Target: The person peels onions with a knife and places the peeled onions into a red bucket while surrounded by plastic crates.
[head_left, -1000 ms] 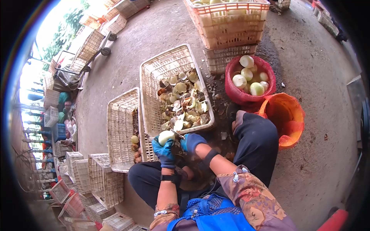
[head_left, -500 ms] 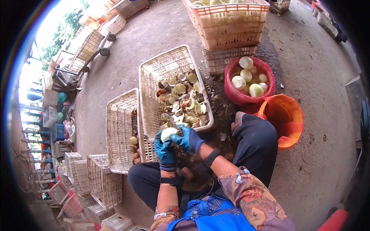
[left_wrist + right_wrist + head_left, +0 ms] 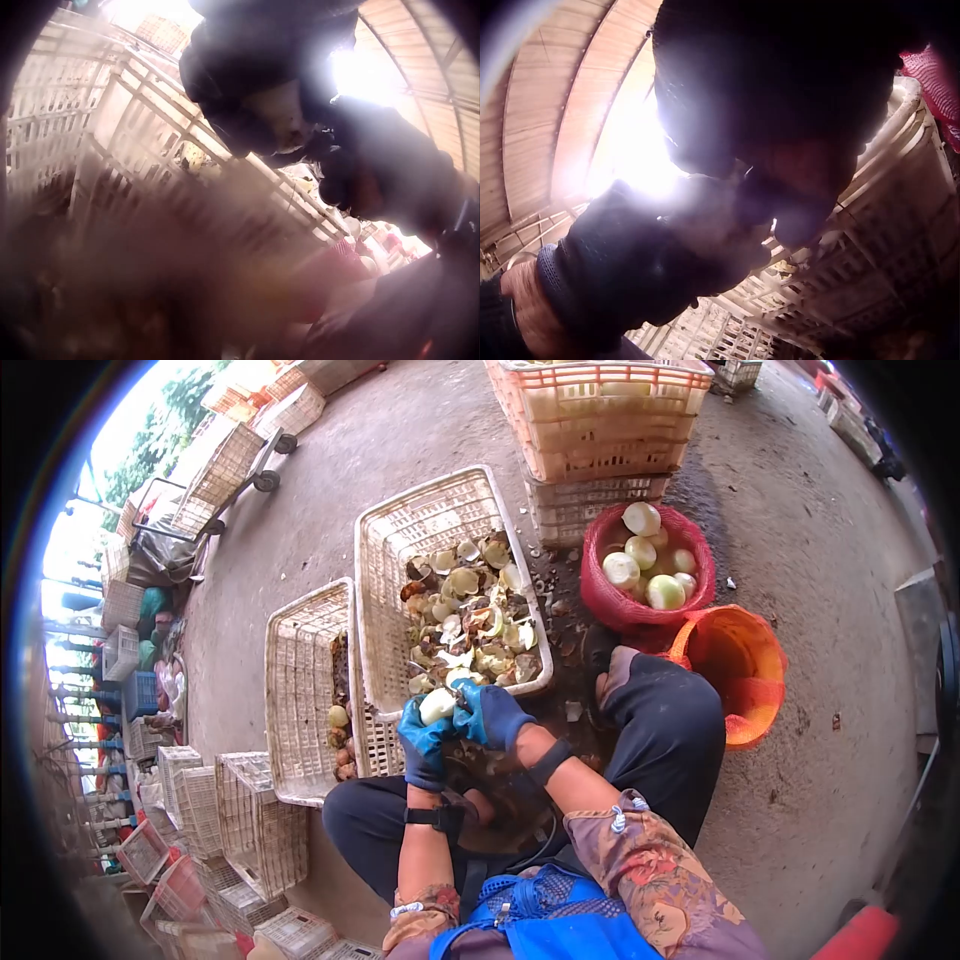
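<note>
A peeled pale onion (image 3: 437, 706) sits in the curled fingers of my left hand (image 3: 424, 742), which wears a blue glove. My right hand (image 3: 488, 714), gloved alike, is right against the onion's right side. It grips a small knife whose blade is mostly hidden behind the fingers now. Both hands are over the near edge of a white crate (image 3: 366, 630) with onion peels (image 3: 462, 608) in it. In the left wrist view the onion (image 3: 281, 112) is dark and backlit between the gloves. The right wrist view shows both gloves as dark shapes close together.
A second white crate (image 3: 285, 690) with a few onions stands at the left. To the right are a red mesh-lined tub (image 3: 610, 605) of peeled onions and an orange bucket (image 3: 770, 660). Stacked crates (image 3: 600, 435) stand behind, more crates (image 3: 262, 825) at lower left.
My right hand has moved from just right of the onion up against it, and the knife blade is now mostly covered. The left hand keeps hold of the onion, slightly raised.
</note>
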The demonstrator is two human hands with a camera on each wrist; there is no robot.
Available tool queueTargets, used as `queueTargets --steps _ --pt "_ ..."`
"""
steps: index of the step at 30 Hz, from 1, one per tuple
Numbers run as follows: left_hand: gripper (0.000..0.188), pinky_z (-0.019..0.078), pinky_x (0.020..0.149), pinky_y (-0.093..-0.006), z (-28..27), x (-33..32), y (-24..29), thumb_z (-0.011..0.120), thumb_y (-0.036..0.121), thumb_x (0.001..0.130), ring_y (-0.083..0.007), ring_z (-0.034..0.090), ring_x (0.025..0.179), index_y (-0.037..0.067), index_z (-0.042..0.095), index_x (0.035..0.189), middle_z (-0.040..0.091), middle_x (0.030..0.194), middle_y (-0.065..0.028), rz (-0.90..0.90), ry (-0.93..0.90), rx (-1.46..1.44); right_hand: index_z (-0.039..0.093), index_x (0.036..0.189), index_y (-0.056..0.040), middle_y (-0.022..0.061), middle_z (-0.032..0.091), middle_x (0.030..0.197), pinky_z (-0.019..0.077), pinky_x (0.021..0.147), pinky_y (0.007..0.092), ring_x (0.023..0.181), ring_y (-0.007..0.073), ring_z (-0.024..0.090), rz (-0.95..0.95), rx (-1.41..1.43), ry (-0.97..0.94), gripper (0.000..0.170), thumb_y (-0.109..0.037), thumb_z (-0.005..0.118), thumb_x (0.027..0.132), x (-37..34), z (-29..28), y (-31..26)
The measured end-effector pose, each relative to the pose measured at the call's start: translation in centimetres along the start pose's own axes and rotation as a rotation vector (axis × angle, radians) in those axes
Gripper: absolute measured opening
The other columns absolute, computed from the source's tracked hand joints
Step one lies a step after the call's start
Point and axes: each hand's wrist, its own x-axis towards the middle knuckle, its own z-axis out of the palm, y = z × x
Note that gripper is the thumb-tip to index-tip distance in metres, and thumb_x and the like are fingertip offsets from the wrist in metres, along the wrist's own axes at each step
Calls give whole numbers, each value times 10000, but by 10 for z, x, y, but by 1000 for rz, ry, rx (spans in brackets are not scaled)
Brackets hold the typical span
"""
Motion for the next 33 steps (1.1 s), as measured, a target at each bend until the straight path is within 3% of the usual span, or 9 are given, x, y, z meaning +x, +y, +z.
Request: queueTargets --steps 6,9,16,18,22,28,30,32,33 --pt "408 575 718 -309 -1 -2 0 604 -33 693 -180 661 816 -27 589 1100 666 982 -97 45 6 41 592 1055 -29 238 649 867 499 712 452 863 425 626 52 34 14 330 -242 631 807 5 4 0" --pt "390 565 739 -306 -2 -2 -3 598 -25 707 -180 662 823 -30 596 1097 670 980 -98 69 11 47 599 950 -35 238 656 900 498 744 461 896 417 631 59 103 90 272 -240 670 786 4 2 -4" --pt "385 557 733 -292 1 -6 -3 576 -28 733 -185 666 816 -27 606 1117 675 989 -97 8 12 -229 600 941 -31 226 653 862 500 725 451 861 417 632 26 100 83 270 -229 680 775 7 -3 -14" --pt "374 553 697 -275 -1 -6 -4 607 8 768 -164 660 800 0 601 1142 674 999 -75 7 -3 -224 584 926 -4 235 642 837 499 695 438 833 428 626 -2 82 94 278 -226 672 784 7 -1 -15" --pt "410 559 701 -286 2 -5 0 645 47 773 -175 662 824 14 590 1178 671 1012 -68 -2 0 -198 624 932 -43 229 660 885 509 737 457 873 416 633 98 118 130 255 -233 677 770 8 2 -16" --pt "494 560 814 -401 -7 -4 -7 667 110 761 -257 632 999 7 564 1232 644 1097 -106 -24 -23 -469 648 1027 -29 244 667 920 523 745 425 872 408 647 232 319 246 304 -216 667 789 20 1 3" --pt "498 512 926 -493 -12 -2 -11 650 106 764 -322 588 1081 -11 544 1237 608 1165 -159 -46 -31 -578 656 1025 -20 256 665 932 519 767 429 873 397 654 230 585 240 290 -210 651 806 21 -4 8" --pt "509 476 980 -537 -29 8 -37 643 113 781 -350 572 1103 -21 517 1255 591 1183 -192 -71 2 -643 614 1164 -39 261 662 934 513 771 448 880 406 649 293 210 334 390 -220 639 820 26 -6 8" --pt "523 440 1013 -555 -15 -2 -5 638 134 820 -374 573 1101 -28 472 1289 574 1198 -221 -178 -141 -976 583 1216 -58 264 659 937 512 767 455 883 414 645 256 209 411 433 -231 636 823 27 -9 8"
